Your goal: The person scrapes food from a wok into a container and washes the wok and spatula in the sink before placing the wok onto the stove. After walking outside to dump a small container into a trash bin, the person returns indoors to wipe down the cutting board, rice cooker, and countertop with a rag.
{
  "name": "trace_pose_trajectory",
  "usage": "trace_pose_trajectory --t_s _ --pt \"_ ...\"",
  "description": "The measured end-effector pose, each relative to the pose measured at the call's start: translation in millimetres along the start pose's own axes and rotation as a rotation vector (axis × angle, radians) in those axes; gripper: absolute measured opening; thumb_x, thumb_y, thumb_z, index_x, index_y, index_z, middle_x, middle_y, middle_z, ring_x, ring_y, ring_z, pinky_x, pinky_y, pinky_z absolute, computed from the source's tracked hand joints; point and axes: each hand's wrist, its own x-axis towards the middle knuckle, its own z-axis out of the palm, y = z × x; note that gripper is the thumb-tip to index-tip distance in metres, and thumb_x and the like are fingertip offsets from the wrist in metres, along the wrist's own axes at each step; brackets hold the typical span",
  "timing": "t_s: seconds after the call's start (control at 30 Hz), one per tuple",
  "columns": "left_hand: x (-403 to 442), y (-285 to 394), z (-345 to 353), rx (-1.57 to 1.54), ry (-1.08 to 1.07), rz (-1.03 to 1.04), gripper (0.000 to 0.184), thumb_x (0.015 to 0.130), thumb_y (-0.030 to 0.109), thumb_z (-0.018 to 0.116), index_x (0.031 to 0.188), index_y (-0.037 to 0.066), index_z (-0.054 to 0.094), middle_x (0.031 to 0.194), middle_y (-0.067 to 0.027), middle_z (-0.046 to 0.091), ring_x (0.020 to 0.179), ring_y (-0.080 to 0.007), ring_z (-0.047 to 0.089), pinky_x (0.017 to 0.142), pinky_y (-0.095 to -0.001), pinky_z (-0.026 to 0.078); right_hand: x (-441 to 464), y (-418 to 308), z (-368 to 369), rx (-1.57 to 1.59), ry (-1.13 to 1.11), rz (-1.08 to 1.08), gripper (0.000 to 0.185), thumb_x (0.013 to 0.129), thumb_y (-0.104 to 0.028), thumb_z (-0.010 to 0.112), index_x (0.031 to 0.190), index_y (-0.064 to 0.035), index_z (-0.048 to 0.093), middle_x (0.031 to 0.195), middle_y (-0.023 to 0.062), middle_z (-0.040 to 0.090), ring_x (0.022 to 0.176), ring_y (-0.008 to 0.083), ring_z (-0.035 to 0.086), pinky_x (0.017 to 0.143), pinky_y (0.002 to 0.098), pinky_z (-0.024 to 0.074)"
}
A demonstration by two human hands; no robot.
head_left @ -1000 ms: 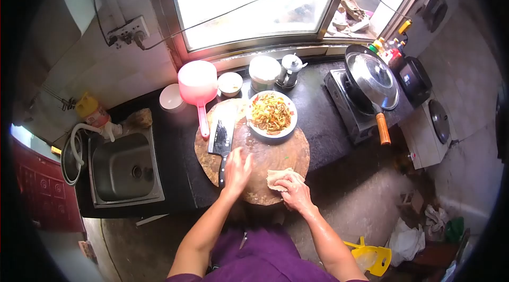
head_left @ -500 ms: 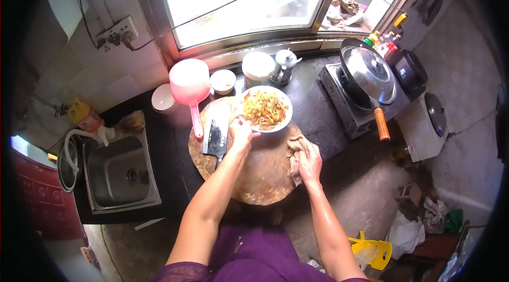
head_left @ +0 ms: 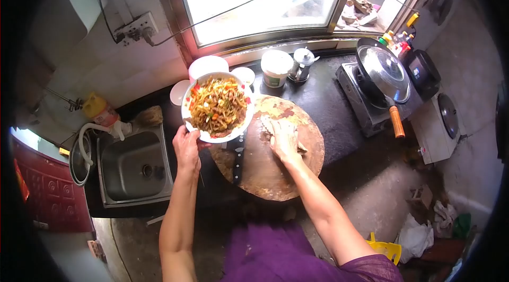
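Note:
My left hand (head_left: 187,149) grips the near left rim of a white bowl (head_left: 228,137), raised over the left part of the round wooden chopping board (head_left: 265,189). Shredded stir-fried food (head_left: 216,108) with red and green bits fills the bowl. Partly hidden under it lies a cleaver (head_left: 237,168), its dark handle pointing towards me. On the middle of the board, my right hand (head_left: 284,141) presses down on a crumpled brownish rag (head_left: 302,148), most of which the hand covers.
Left of the board is a steel sink (head_left: 132,162). Behind the bowl stand a pink dipper (head_left: 209,63), a small bowl (head_left: 244,75), a white tub (head_left: 275,67) and a metal pot (head_left: 303,63). To the right, a lidded wok (head_left: 384,72) sits on a stove (head_left: 351,102).
The bowl has been lifted off the board's far edge and carried left, now over the cleaver. My right hand has moved with the rag from the right edge to the board's middle.

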Motion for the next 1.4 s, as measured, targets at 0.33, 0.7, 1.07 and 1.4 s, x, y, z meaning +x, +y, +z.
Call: trace_pose_trajectory --t_s 0.33,0.7,1.07,1.4 --pt "-30.8 -16.8 -43.9 -0.050 0.063 -0.048 0.020 0.085 0.001 0.048 0.104 -0.004 0.054 0.089 -0.0113 0.064 0.065 -0.0159 0.065 0.050 -0.0263 0.057 8.8 12.0 -3.3 0.439 -0.135 -0.185 0.035 0.074 -0.003 0.052 0.106 -0.0104 0.065 0.105 0.0100 0.063 0.096 0.0297 0.060 0.082 0.0387 0.0485" --pt "-28.8 -18.3 -28.9 -0.098 -0.011 -0.040 0.022 0.084 0.000 0.048 0.105 -0.005 0.053 0.090 -0.0116 0.064 0.065 -0.0157 0.065 0.050 -0.0257 0.057 -109.0 7.3 -43.2 -0.015 -0.487 -0.416 0.039 0.060 -0.009 0.070 0.096 -0.0229 0.070 0.111 0.0022 0.059 0.105 0.0292 0.051 0.092 0.0511 0.0415" --pt "-40.8 -40.7 -11.1 -0.097 -0.075 -0.141 0.021 0.085 -0.002 0.049 0.105 -0.006 0.053 0.089 -0.0116 0.064 0.065 -0.0161 0.065 0.050 -0.0255 0.057 -86.1 83.2 -115.0 0.113 -0.150 -0.126 0.030 0.069 -0.005 0.061 0.097 -0.0122 0.070 0.102 0.0088 0.064 0.100 0.0324 0.054 0.084 0.0393 0.0492" --pt "-79.7 -39.0 4.4 0.036 0.018 -0.177 0.028 0.082 -0.004 0.048 0.109 -0.008 0.052 0.088 -0.0109 0.062 0.066 -0.0149 0.064 0.050 -0.0263 0.058 -16.8 141.4 -137.4 -0.372 -0.823 -0.118 0.020 0.067 -0.007 0.064 0.086 -0.0070 0.070 0.093 0.0125 0.067 0.093 0.0355 0.060 0.080 0.0459 0.0518"
